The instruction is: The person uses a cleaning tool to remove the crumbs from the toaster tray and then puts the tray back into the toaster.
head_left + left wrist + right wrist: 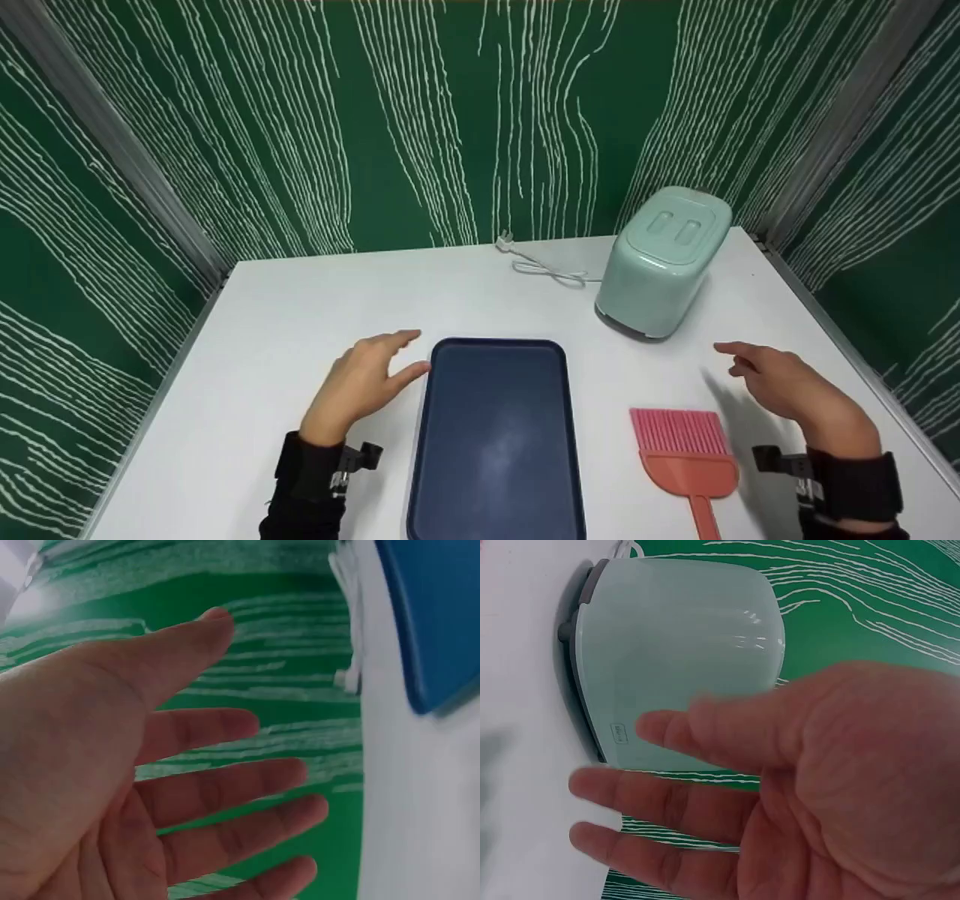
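Observation:
My left hand (365,379) hovers by the upper left edge of a dark blue tray (495,435), its thumb tip overlapping the rim in the head view. In the left wrist view the fingers of that hand (217,787) are spread and hold nothing. On the right side, my right hand (787,386) is in the air above the table, its fingers relaxed and holding nothing. Below and left of it lies a brush (686,450) with pink bristles and an orange-red handle. The mint-green toaster (675,660) stands beyond the right hand, filling much of the right wrist view.
A white cord with a plug (505,241) lies loosely coiled left of the toaster, near the table's back edge. Green walls (390,150) with white wavy lines enclose the white table (315,300) at the back and both sides.

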Tool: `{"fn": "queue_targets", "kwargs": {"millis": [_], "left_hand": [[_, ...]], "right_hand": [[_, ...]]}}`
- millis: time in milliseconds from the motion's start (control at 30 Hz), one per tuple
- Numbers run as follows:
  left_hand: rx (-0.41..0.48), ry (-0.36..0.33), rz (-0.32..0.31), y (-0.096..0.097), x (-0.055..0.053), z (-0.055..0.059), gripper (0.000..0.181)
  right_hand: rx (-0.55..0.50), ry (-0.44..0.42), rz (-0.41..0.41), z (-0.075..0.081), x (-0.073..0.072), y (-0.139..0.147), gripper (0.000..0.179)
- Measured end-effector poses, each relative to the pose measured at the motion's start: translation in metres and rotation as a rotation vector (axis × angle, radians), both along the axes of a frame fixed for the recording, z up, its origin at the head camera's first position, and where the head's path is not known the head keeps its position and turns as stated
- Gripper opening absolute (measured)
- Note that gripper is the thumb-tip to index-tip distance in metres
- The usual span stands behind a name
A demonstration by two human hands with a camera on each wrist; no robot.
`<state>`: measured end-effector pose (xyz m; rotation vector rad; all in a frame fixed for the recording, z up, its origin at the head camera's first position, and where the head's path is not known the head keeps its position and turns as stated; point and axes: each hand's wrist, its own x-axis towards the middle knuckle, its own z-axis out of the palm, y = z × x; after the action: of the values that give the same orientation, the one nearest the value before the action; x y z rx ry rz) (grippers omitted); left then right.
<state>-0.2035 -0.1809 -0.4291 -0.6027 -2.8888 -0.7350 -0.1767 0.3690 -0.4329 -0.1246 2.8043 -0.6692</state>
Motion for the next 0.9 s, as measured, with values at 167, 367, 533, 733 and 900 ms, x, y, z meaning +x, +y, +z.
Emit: {"fn": "queue_targets", "kwargs": {"millis": [167,367,533,733,900], "left_hand": [[0.086,-0.033,-0.168,0.034,-0.010,-0.006,0.047],[0.098,-0.120,-0.331,0.092,-0.029,-0.011,0.043],[0.119,-0.211,-0.387,0.137,-0.046,-0.014,0.039],[0.125,-0.274,-0.347,0.178,-0.062,-0.020,0.034],[0.098,-0.243,-0.309,0.203,-0.070,-0.016,0.033]], "right_hand": [[-0.018,-0.020,0.008,-0.001,-0.002,-0.004,0.050],[-0.016,0.036,0.019,-0.003,-0.001,-0.005,0.047],[-0.033,0.052,0.023,-0.003,0.000,-0.006,0.050],[-0.064,0.029,0.017,-0.010,-0.002,-0.011,0.052],[-0.136,0.042,0.051,-0.027,-0.015,-0.025,0.050]]}}
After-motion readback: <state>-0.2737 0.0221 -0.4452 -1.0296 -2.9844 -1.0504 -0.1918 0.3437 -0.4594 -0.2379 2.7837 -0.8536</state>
